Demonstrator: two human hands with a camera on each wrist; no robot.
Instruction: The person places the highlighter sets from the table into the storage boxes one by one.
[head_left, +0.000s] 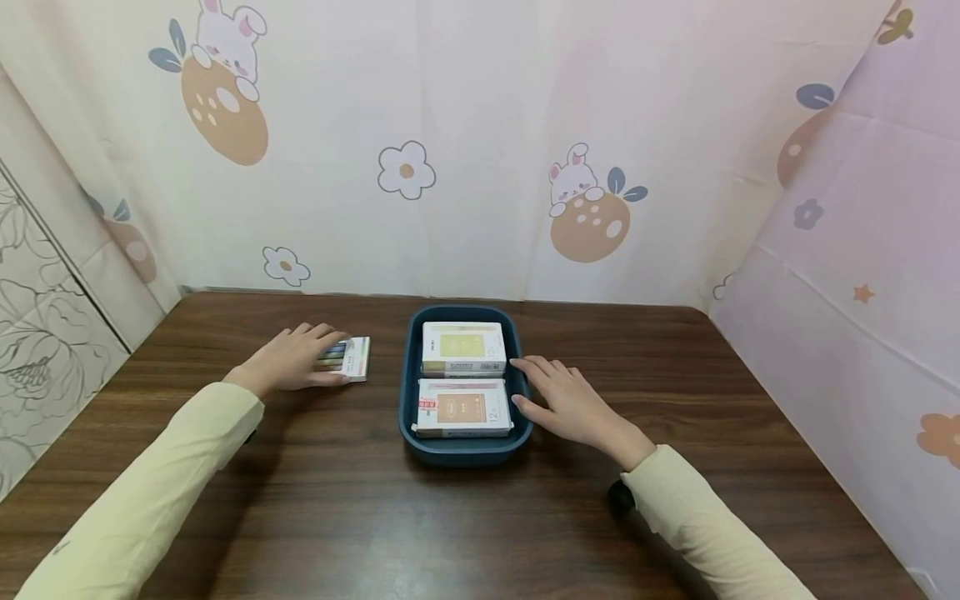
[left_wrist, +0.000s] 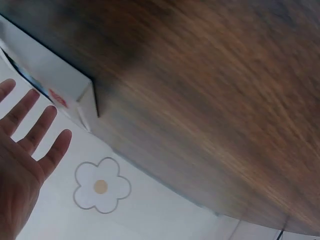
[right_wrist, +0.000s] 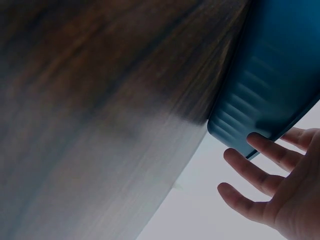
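A small white box (head_left: pixel 357 360) with a window showing colored sticks lies on the left of the table. Over its left part reaches my left hand (head_left: pixel 288 358), thumb at the near side and the other fingers toward the far side. In the left wrist view those fingers are spread beside the white box (left_wrist: pixel 52 75). My right hand (head_left: pixel 567 398) is at the right rim of a dark blue plastic bin (head_left: pixel 463 452), fingers loosely extended and holding nothing. The bin holds a white box with a yellow-green panel (head_left: pixel 462 346) and one with an orange-brown panel (head_left: pixel 461 407).
The brown wooden table (head_left: pixel 360 525) meets a curtain (head_left: pixel 480 225) printed with rabbits and flowers along its far edge. More printed cloth (head_left: pixel 862 292) hangs along the right side, and a panel with line-drawn flowers (head_left: pixel 52 333) stands at the left.
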